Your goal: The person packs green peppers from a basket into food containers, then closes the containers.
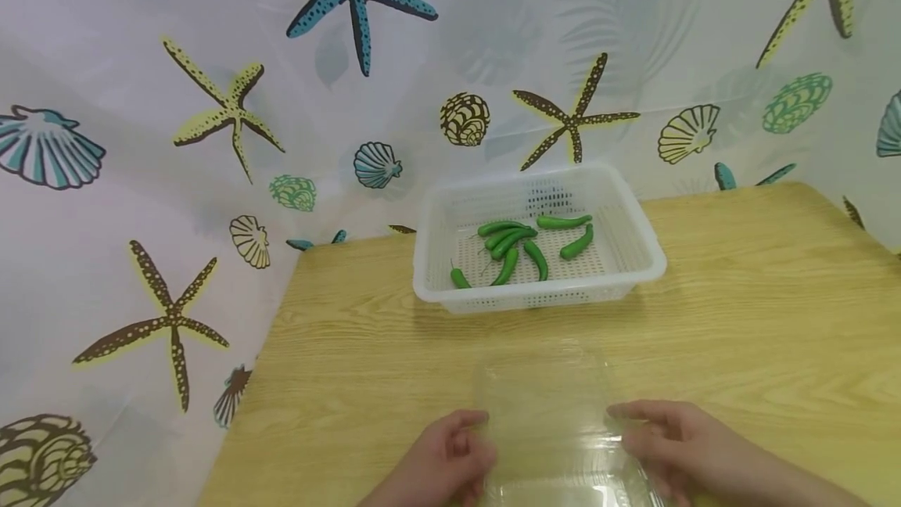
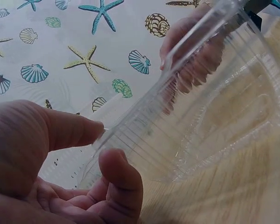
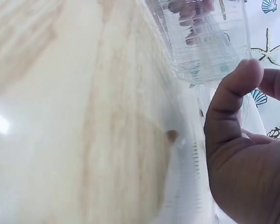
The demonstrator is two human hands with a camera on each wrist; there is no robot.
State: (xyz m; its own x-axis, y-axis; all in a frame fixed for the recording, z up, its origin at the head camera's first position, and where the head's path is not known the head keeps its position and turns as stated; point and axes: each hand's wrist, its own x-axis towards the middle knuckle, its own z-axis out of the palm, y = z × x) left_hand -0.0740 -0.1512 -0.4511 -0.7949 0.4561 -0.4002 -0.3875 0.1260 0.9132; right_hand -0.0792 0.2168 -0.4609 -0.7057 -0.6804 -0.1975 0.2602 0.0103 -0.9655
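A clear, see-through plastic container (image 1: 552,421) is at the near middle of the table, between both hands in the head view. My left hand (image 1: 443,456) pinches its left edge, and in the left wrist view the index finger and thumb (image 2: 116,168) meet at the ribbed wall of the container (image 2: 210,130). On the opposite side, my right hand (image 1: 686,444) holds the right edge with bent fingers. The right wrist view has the right thumb (image 3: 226,109) beside the ribbed plastic (image 3: 205,46). Whether the container touches the table is hard to tell.
Beyond the hands, a white perforated basket (image 1: 538,300) holds several green chili peppers (image 1: 510,241). The wood-grain table (image 1: 352,358) extends to both sides. A cloth printed with starfish and shells (image 1: 394,108) hangs behind and at the left.
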